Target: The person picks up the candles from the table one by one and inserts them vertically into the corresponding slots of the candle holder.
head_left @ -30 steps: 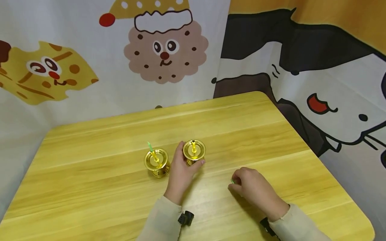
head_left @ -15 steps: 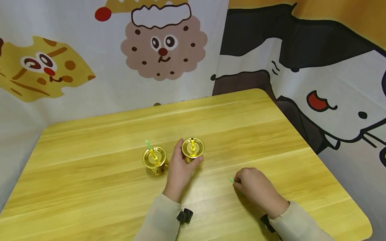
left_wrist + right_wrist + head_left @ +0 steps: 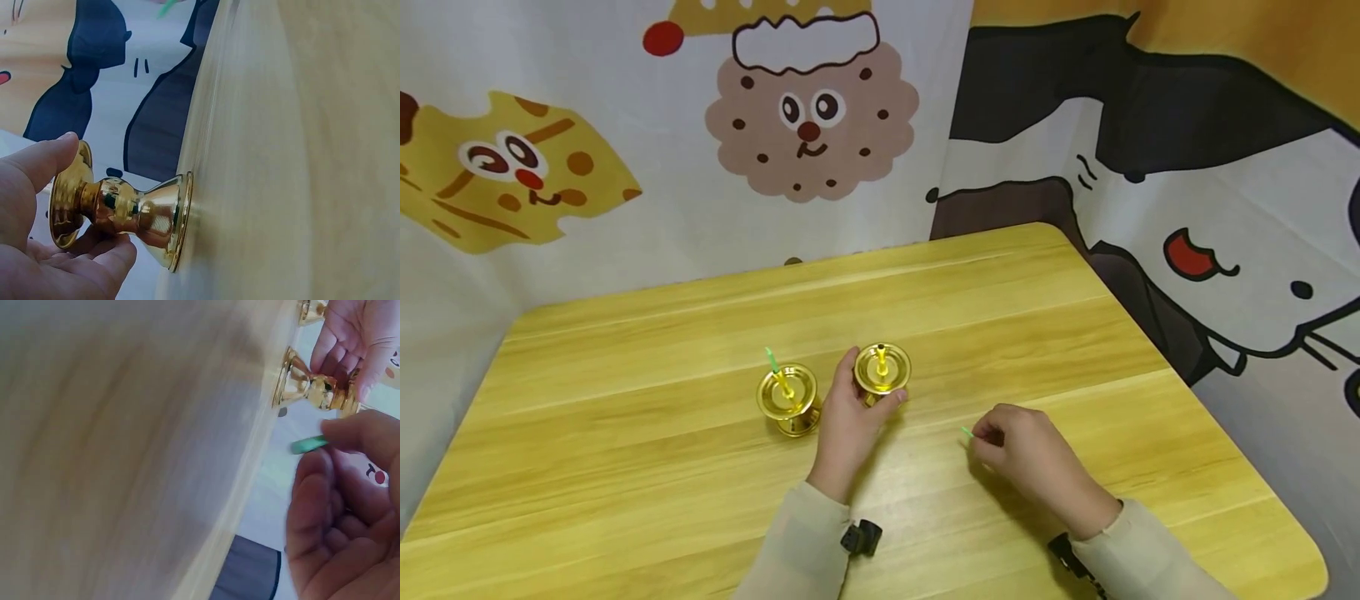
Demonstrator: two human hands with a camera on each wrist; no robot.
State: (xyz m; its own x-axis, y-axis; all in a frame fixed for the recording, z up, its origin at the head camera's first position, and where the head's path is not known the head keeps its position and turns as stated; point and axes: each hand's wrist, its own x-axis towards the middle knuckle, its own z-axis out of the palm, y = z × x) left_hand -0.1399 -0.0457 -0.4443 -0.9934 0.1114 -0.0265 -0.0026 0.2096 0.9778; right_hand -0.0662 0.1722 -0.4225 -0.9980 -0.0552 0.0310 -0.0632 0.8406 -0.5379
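Note:
My left hand (image 3: 852,429) holds a golden candle holder (image 3: 895,375) by its dish, thumb on the near side. In the left wrist view the same candle holder (image 3: 119,203) has a waisted stem, its flared foot at the wooden surface. Its central socket bears nothing. Right of it, my right hand (image 3: 1033,462) pinches a short thin green candle (image 3: 967,432) just above the table. The right wrist view has this green candle (image 3: 308,445) between thumb and forefinger. To the left stands a second golden candle holder (image 3: 787,406), a green candle (image 3: 772,359) upright in its socket.
The wooden table (image 3: 662,467) has rounded corners and stretches around both hands. A cartoon-printed curtain (image 3: 670,225) hangs behind its far edge and along the right side. A small black device (image 3: 861,538) sits at the left cuff.
My right hand has shifted slightly up and left, and more of the green candle shows at its fingertips. The left hand and both candle holders keep their places.

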